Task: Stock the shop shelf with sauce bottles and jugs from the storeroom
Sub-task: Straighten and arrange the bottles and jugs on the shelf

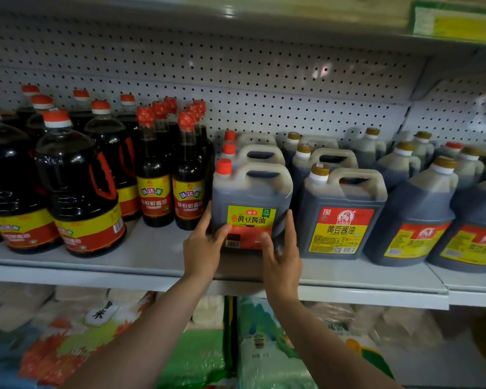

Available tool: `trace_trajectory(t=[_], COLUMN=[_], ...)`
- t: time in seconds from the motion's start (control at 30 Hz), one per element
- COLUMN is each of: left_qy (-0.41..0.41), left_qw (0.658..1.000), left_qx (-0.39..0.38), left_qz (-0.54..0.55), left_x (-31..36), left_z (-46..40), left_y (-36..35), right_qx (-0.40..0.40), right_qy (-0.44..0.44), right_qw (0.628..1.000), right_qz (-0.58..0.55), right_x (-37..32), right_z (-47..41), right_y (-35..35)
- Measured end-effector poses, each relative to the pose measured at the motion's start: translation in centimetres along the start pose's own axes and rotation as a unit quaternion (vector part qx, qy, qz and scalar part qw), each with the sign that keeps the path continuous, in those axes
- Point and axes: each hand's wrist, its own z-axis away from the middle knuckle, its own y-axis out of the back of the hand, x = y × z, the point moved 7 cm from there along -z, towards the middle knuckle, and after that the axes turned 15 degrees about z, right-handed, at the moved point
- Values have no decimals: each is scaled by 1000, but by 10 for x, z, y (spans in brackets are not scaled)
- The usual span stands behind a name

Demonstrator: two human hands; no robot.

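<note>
A red-capped soy sauce jug [251, 192] with a yellow and red label stands upright at the front of the grey shelf [152, 256]. Two matching jugs line up behind it. My left hand [204, 245] grips its lower left corner, thumb across the label. My right hand [281, 248] grips its lower right side, thumb on the label's red part. Both forearms reach up from below the shelf edge.
Tall dark bottles [156, 175] with red caps stand just left of the jug. Round dark jugs [79, 189] fill the far left. Gold-capped jugs [341, 214] crowd the right. A pegboard back wall [264, 88] rises behind. Rice bags [96, 332] lie on the shelf below.
</note>
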Motion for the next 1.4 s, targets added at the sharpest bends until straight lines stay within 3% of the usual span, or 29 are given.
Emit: trace_trajectory(t=[0.17,0.6,0.87,1.27,1.4], left_qy=[17,46,64,73,78], left_qw=[998,994,995,997,995], left_qx=[34,42,21,-5,-18], left_qz=[39,88,76,39,55], left_x=[-10,-4,-16,-26,-23], left_z=[12,-7,-36,-63,-57], left_y=[-3,-2,-8,-11,-14], right_qx=[-22,8,16,31,-5], right_qy=[-3,-138,-111,-111,-105], right_qw=[999,990,985,985,989], right_qz=[-31,28,129,131,107], right_x=[6,23,21,22,24], right_z=[5,-19,-44,-58,-60], right_y=[-4,-6,-13,-21,-23])
